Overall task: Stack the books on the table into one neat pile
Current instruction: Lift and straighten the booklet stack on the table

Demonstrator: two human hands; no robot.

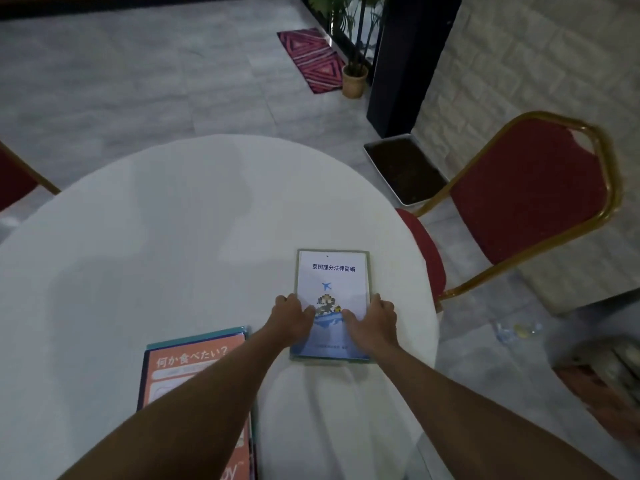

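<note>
A white-and-blue book (332,275) with a plane on its cover lies on top of a slightly larger green-edged book (369,268) at the right of the round white table (156,220). My left hand (292,315) grips the pile's left edge, thumb on the cover. On the opposite edge my right hand (375,322) grips the same way. An orange book (194,362) on top of a teal one (197,337) lies near the front left, partly hidden under my left forearm.
A red chair with a gold frame (526,199) stands close to the table's right edge. Another red chair (14,181) shows at the far left. On the floor beyond are a tray of soil (405,168), a potted plant (355,77) and a patterned mat (313,58).
</note>
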